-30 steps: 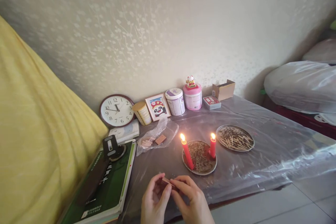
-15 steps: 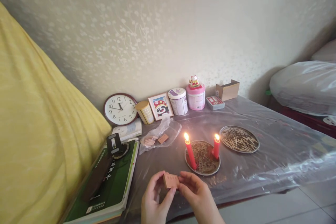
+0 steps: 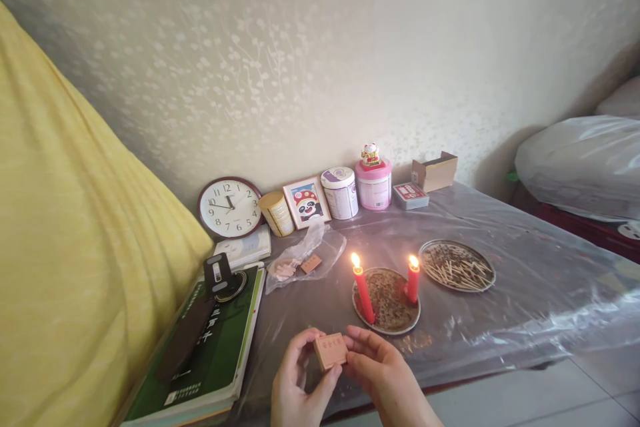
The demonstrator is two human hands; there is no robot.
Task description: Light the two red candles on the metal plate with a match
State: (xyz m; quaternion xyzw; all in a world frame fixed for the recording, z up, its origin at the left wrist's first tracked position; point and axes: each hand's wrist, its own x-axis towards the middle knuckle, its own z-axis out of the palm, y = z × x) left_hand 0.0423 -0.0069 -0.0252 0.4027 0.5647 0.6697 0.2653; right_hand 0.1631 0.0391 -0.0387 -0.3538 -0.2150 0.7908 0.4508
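Both hands hold a small tan matchbox [image 3: 331,350] above the table's front edge. My left hand [image 3: 298,387] grips its left side with thumb and fingers curled. My right hand [image 3: 383,377] pinches its right end. Just beyond them a round metal plate [image 3: 387,310] carries two lit red candles, the left candle [image 3: 363,290] leaning and the right candle [image 3: 413,279] upright. A second plate [image 3: 457,265] to the right is heaped with matchsticks.
A plastic-covered table [image 3: 500,320] runs to the wall. Along the wall stand a clock [image 3: 229,207], tins, a panda picture [image 3: 306,201], a pink tub and a small carton [image 3: 434,171]. A green book [image 3: 210,353] and plastic bag [image 3: 305,257] lie left. Yellow cloth [image 3: 75,247] fills the left side.
The matchbox has turned from edge-on to face-up between my hands. The view has shifted slightly; candles and plates stay put.
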